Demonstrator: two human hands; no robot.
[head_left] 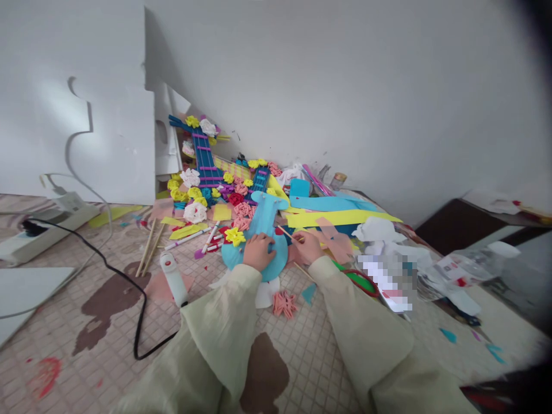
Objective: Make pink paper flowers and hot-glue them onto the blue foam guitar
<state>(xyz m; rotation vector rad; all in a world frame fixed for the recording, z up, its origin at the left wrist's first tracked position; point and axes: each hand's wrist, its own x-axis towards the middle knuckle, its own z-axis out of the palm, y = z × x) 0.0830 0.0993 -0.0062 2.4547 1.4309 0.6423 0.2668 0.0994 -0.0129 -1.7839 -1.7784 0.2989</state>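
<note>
A light-blue guitar-shaped foam cutout (264, 221) lies flat on the patterned table covering. My left hand (257, 251) rests on its round lower body, fingers curled and pressing down. My right hand (307, 246) sits just right of the cutout, closed on a thin wooden stick (288, 234) that slants up and left over the foam. A yellow paper flower (234, 236) sits at the cutout's left edge. Both arms wear pale green sleeves.
A white glue gun (173, 279) with a black cord lies left of my arms. Finished blue guitars with paper flowers (206, 158) lean at the back. Wooden sticks (149, 247), markers, yellow and blue foam sheets (340, 214) and plastic bags (448, 267) crowd the right side.
</note>
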